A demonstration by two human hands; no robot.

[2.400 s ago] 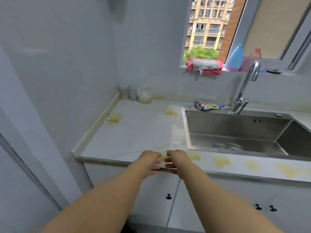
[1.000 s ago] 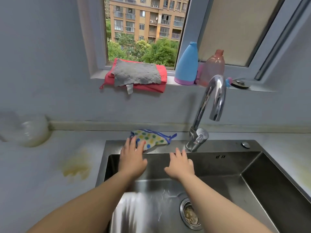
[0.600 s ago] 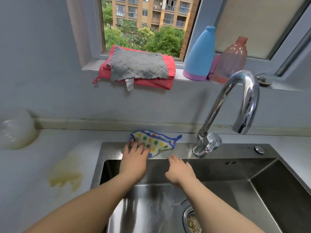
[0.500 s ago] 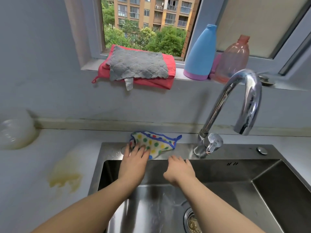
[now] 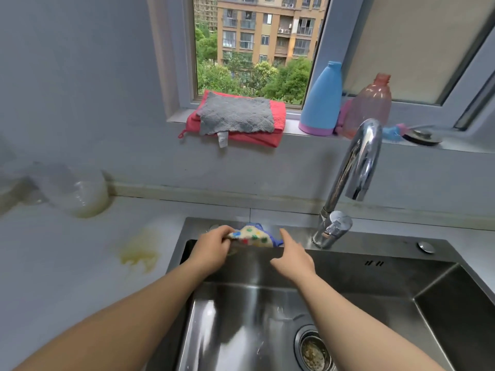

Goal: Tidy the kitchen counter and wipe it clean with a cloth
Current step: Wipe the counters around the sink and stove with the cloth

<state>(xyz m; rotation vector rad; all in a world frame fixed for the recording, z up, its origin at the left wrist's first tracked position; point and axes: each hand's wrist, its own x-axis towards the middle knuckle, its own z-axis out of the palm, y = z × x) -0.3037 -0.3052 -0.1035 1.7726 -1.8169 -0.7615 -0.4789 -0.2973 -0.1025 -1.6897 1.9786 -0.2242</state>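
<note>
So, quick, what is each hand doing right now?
Left hand: gripping the spotted cloth.
Right hand: open, holding nothing, beside the cloth.

We see the spotted cloth (image 5: 254, 236) (cream, with coloured dots and a blue edge) bunched at the back rim of the sink (image 5: 375, 253), its left end gripped by the left hand (image 5: 211, 250). The pale counter (image 5: 67, 269) beside it carries a yellowish stain (image 5: 139, 254) — blotchy and uneven.

My left hand (image 5: 211, 250) and right hand (image 5: 292, 257) are bare; my forearms, from seven (image 5: 120, 319) and five o'clock (image 5: 359, 314), are bare skin throughout.
</note>
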